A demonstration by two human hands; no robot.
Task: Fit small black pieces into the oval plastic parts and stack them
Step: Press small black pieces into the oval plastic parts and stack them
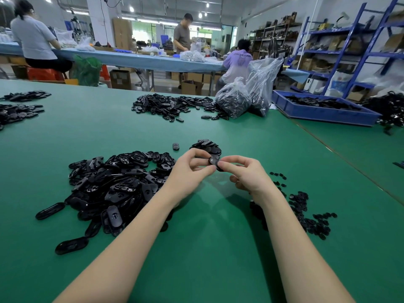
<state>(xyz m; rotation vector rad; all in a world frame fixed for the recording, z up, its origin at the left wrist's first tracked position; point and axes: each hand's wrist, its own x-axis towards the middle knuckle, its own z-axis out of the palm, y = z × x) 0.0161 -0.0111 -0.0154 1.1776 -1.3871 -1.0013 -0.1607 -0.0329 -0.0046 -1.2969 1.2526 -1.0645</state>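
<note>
Both hands meet above the green table (196, 248) around one black oval part (213, 161). My left hand (190, 169) pinches the part's left end between thumb and fingers. My right hand (242, 171) pinches its right end with thumb and forefinger; whether a small piece sits under the fingertips is hidden. A large loose heap of oval parts (115, 186) lies to the left. Small black pieces (306, 211) are scattered to the right, partly behind my right forearm. A low stack of oval parts (207, 146) sits just beyond my hands.
One oval part (176, 146) lies alone past the heap. Further piles (172, 106) and clear bags of parts (234, 99) stand at the table's far side, with a blue tray (323, 112) far right. Several people work at another bench behind.
</note>
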